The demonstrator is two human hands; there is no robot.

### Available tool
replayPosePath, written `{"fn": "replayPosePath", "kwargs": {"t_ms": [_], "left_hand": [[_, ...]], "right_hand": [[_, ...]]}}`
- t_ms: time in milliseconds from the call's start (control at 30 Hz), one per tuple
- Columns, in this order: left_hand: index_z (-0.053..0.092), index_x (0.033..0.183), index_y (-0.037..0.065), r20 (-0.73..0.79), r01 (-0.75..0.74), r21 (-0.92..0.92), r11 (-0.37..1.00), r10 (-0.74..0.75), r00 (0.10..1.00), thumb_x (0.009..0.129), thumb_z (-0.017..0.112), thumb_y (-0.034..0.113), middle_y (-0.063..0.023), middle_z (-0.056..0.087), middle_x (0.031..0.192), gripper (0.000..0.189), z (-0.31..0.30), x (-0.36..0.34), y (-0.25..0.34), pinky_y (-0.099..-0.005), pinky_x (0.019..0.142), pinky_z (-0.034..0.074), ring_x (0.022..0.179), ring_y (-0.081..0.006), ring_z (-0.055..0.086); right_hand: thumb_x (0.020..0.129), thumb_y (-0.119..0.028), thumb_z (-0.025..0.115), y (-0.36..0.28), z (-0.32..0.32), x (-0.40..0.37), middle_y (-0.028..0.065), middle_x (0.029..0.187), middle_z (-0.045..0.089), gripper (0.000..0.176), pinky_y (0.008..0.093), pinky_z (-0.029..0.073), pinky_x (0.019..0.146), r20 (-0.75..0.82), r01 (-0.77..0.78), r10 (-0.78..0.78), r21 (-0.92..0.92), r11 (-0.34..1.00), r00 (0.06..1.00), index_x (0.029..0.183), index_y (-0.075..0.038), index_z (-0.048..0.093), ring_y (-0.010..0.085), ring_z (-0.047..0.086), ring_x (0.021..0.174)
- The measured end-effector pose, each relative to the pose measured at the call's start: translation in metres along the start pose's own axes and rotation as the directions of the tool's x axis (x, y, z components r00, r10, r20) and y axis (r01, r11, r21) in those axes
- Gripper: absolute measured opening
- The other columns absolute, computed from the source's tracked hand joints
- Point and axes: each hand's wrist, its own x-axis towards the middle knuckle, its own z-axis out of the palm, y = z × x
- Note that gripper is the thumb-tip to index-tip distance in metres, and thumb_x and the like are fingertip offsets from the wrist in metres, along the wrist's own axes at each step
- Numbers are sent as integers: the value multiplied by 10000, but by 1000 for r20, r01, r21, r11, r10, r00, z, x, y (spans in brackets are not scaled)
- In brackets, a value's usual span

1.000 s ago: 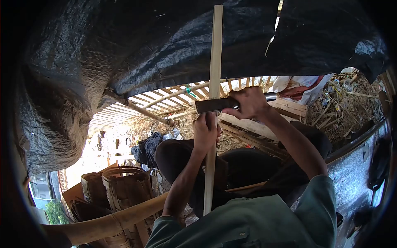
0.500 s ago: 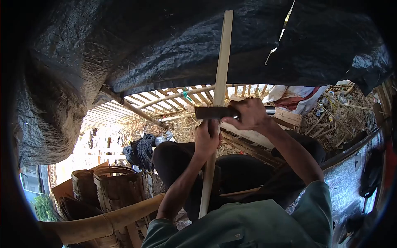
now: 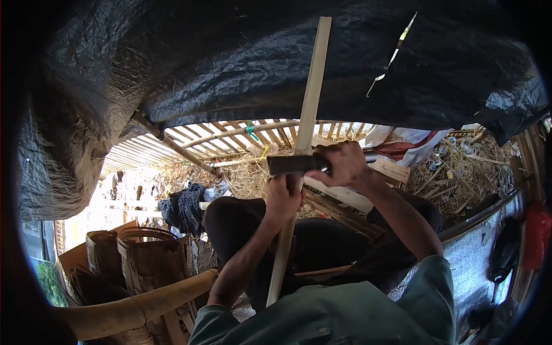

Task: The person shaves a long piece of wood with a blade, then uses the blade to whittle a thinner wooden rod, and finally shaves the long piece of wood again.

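A long pale bamboo strip [image 3: 314, 86] runs lengthwise in front of me, from high under the black sheet down to my lap. My left hand [image 3: 283, 200] is closed around its middle. Just above that hand, a broad dark knife blade [image 3: 287, 165] lies crosswise over the strip and appears to touch it. My right hand [image 3: 344, 164] is wrapped round the knife's handle, whose shiny end shows to the right of the fist. The blade's cutting edge cannot be made out.
Black plastic sheeting [image 3: 230, 75] hangs low ahead, with a slatted bamboo fence [image 3: 224, 137] beneath it. Woven bamboo baskets [image 3: 150, 259] and a thick bamboo pole [image 3: 144, 306] are at the left. Wood pieces [image 3: 339, 195] and straw litter [image 3: 443, 178] lie beyond my legs.
My view has shifted slightly, so the surroundings sit further left. The knife and both hands appear a little lower along the bamboo strip; both grips are unchanged.
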Motion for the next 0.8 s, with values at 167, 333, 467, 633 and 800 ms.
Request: {"fn": "replayPosePath", "kwargs": {"t_ms": [167,333,467,633,800], "left_hand": [[478,855,19,33,110,-10,994,-109,993,947,426,199,-54,491,485,208,-4,-2,18,-272,336,396,375,-128,510],[499,869,13,47,11,-54,998,-9,999,890,462,60,-53,523,493,63,-6,1,10,-287,345,415,370,-154,538],[521,861,12,33,6,-76,997,-3,999,870,474,32,-52,528,499,52,-4,0,8,-289,364,424,384,-151,545],[541,827,-7,64,-29,-108,994,36,997,852,484,15,-53,531,500,66,-3,-5,1,-292,373,429,396,-153,554],[523,883,10,60,48,-34,998,-46,997,934,452,200,-36,528,506,209,-8,-3,17,-266,355,429,391,-118,542]], "right_hand": [[749,-470,632,11,-21,13,137,627,618,456,387,507,600,133,-243,246,-32,969,960,822,-20,642,306,638,645],[704,-519,658,-9,-21,2,126,701,634,536,372,506,577,244,-172,156,43,984,957,882,-14,645,294,632,632],[694,-535,659,-8,-14,-5,110,687,631,555,392,501,605,220,-162,152,31,986,964,895,-18,647,289,621,611],[732,-592,600,-7,-13,1,88,550,592,547,349,488,454,115,18,-15,-29,999,993,807,-51,627,238,614,484],[778,-518,590,17,-17,9,107,565,606,456,361,502,476,53,-227,227,-12,974,972,814,-67,643,261,619,498]]}}
